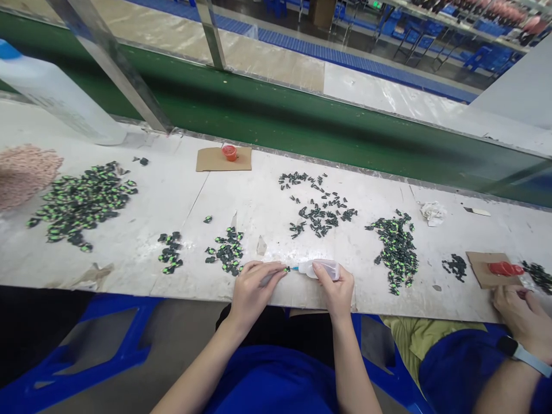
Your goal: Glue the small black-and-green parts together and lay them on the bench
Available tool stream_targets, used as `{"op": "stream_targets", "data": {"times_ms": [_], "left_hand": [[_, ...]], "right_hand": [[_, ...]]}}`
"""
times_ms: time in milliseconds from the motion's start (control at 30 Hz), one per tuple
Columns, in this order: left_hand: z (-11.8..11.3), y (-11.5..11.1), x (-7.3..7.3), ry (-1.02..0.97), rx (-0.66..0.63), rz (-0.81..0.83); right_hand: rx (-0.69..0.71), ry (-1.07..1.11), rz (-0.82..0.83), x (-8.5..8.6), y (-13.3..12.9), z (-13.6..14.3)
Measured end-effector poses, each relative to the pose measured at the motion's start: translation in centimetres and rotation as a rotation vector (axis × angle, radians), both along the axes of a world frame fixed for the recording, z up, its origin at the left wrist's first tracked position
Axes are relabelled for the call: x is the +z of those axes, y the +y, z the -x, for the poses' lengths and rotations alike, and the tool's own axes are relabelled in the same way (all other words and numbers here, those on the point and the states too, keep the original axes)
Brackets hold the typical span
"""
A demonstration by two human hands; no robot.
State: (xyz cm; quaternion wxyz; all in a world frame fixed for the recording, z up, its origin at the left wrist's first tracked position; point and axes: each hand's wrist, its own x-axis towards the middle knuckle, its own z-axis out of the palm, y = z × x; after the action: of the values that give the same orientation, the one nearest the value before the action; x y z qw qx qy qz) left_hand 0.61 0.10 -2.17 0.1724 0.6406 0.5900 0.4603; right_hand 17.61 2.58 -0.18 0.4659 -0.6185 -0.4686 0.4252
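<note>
Between the thumb and fingers of my left hand is pinched a small dark piece with a green mark. My right hand grips a clear squeeze bottle, laid nearly level. Its thin blue tip points left and meets or nearly meets the small piece; I cannot tell which. Just left of my left hand lies a small pile of black-and-green pieces. Beyond my hands, loose small black parts are scattered over the white table.
Larger black-and-green piles lie at left and right. A cardboard piece bears a red cup. A white jug stands back left. At right, a co-worker's hand is beside another cardboard piece. A green belt runs behind.
</note>
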Motion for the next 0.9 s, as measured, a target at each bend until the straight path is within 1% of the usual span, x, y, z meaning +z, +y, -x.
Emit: {"op": "stream_targets", "data": {"times_ms": [200,400,733,900], "left_hand": [[0.03,0.04,0.14,0.008,-0.004,-0.009],[0.07,0.07,0.17,0.017,0.0,-0.012],[0.0,0.04,0.08,0.022,-0.009,-0.015],[0.1,0.04,0.15,0.021,-0.024,-0.023]], "right_hand": [[-0.002,0.015,-0.01,0.21,0.01,0.0],[0.016,0.017,-0.003,0.04,-0.01,0.0],[-0.015,0.04,0.005,-0.09,-0.06,0.03],[-0.046,0.067,-0.027,-0.34,-0.09,-0.36]]}}
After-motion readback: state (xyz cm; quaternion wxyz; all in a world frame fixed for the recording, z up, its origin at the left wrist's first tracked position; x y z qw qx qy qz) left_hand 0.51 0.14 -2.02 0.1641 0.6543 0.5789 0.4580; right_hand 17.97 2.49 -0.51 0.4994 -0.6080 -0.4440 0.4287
